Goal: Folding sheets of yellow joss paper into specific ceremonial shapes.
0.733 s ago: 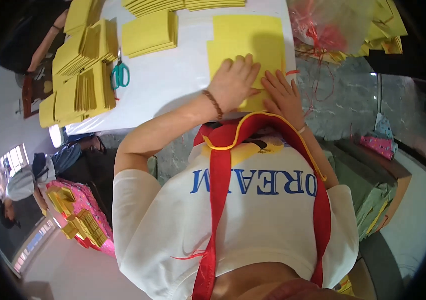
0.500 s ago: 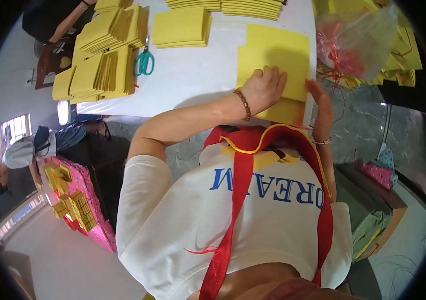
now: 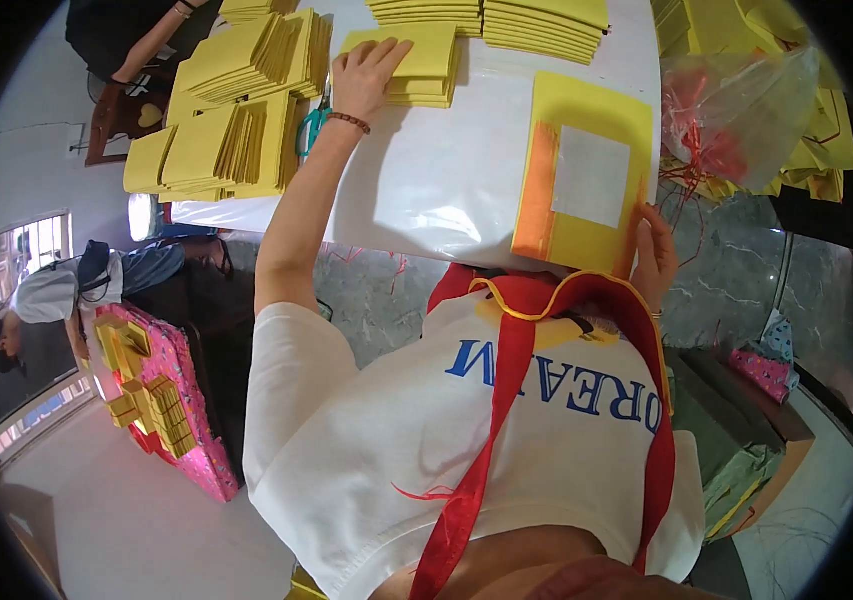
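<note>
My left hand (image 3: 365,82) reaches to the far side of the table, its fingers bent over the top of a folded yellow paper piece (image 3: 427,52) lying on a small stack. Its thumb is mostly hidden. Close to me lies an unfolded yellow paper sheet (image 3: 577,100) with an orange strip (image 3: 539,190) on its left and a white panel (image 3: 592,177) in the middle. At this sheet's right edge is my right hand (image 3: 655,252), its fingers partly spread and fingertips by the edge, gripping nothing that I can see.
Teal-handled scissors (image 3: 314,128) lie beside upright yellow bundles (image 3: 232,145) at left. More yellow stacks (image 3: 545,25) stand at the back. A clear plastic bag (image 3: 737,110) is at right. A person's arm (image 3: 152,45) shows far left; another person (image 3: 47,295) is near a pink table (image 3: 209,440).
My left hand has moved from the near sheet to the stack at far left. The near sheet now shows its orange strip and white panel. My right hand has come down along the sheet's edge.
</note>
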A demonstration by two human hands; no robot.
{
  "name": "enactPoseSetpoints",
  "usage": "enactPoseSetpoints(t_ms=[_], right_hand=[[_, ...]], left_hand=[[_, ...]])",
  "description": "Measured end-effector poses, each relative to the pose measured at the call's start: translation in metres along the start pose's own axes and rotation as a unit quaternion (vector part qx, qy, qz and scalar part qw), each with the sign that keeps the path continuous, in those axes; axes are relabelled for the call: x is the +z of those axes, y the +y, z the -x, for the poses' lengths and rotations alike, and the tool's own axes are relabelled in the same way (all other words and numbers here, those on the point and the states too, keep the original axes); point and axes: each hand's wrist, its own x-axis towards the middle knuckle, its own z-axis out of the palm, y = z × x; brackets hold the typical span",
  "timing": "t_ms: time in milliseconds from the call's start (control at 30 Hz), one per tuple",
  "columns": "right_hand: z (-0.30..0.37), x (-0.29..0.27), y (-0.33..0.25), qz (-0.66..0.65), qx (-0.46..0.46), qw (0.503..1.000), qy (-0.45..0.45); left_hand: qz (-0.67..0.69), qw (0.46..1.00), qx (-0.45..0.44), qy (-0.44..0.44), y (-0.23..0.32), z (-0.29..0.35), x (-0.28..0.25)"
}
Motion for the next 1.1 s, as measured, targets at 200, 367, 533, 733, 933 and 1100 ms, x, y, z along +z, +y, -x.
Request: enactPoseSetpoints(t_ms=[200, 367, 533, 733, 933, 1100], right_hand=[[0.001, -0.002, 0.013, 0.012, 0.003, 1.000, -0.008], [-0.001, -0.001, 0.018, -0.004, 0.025, 1.000, -0.001], [0.001, -0.002, 0.015, 0.015, -0.008, 1.000, -0.012], [-0.001, 0.002, 0.008, 0.069, -0.024, 0.997, -0.009], [-0.004, -0.004, 0.006, 0.059, -0.057, 0.997, -0.016], [-0.010, -0.007, -0.006, 0.176, -0.114, 0.977, -0.048]], left_hand=[[0.034, 0.999, 0.001, -0.034, -0.016, 0.009, 0.039], [0.047, 0.992, 0.029, -0.117, -0.023, 0.009, 0.043], [0.008, 0.966, 0.044, -0.255, -0.020, 0.014, 0.044], [-0.010, 0.961, 0.040, -0.273, -0.018, 0.018, 0.047], [0.007, 0.964, 0.057, -0.258, -0.020, 0.011, 0.036], [0.009, 0.971, 0.061, -0.230, -0.020, 0.009, 0.025]])
